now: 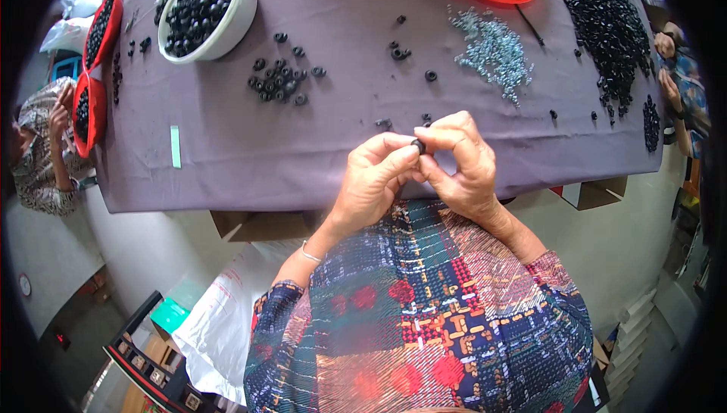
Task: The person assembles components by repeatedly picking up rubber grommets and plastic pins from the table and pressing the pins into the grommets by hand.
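- In the head view, you seem to be working a small black piece [418, 145], fingers of your left hand [376, 174] and right hand [463, 167] clamped on it near the tabletop [216, 114] edge.
- Next likely calls for a steady pinch.
- Loose black bits [384, 124] beyond could hinder; a white tub [231, 43] stands far left.

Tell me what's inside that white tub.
Small round black pieces show inside the white tub, reaching near its rim. Only the top layer is visible; whatever lies beneath is covered.
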Demonstrator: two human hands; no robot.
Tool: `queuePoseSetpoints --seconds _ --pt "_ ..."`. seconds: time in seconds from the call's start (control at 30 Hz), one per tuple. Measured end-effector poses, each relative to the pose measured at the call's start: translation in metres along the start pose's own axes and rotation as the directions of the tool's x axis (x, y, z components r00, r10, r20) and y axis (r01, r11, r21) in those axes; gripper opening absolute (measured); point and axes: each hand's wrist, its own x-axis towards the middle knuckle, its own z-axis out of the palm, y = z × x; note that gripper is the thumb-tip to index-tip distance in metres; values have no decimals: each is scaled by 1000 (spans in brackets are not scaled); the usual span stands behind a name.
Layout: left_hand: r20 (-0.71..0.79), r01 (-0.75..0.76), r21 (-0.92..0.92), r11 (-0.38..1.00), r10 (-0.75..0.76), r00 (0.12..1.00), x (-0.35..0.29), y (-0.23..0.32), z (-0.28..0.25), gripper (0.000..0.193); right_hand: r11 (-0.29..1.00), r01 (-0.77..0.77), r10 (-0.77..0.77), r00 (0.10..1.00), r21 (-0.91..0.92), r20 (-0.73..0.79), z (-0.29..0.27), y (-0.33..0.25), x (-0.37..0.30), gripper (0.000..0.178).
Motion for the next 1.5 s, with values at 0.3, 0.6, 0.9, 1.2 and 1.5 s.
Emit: queuePoseSetpoints --seconds 0.3,0.6,0.9,1.2,1.5 --pt "-33 49 180 982 -43 999 5 -7 -5 12 997 73 -71 996 -28 44 -2 9 -5 27" --pt "32 21 240 970 -29 999 17 12 5 12 922 -213 156 969 324 193 -24 10 16 11" --pt "60 102 80 992 -107 992 35 12 -1 14 516 -550 490 818 656 301 -24 3 19 10" --pt "83 148 -17 989 -146 986 42 16 -9 19 816 -285 177 952 -502 -251 -103 60 8 11" --pt "70 154 5 988 -154 986 41 25 -8 19 681 -252 224 966 -687 -132 -109 74 1 11"
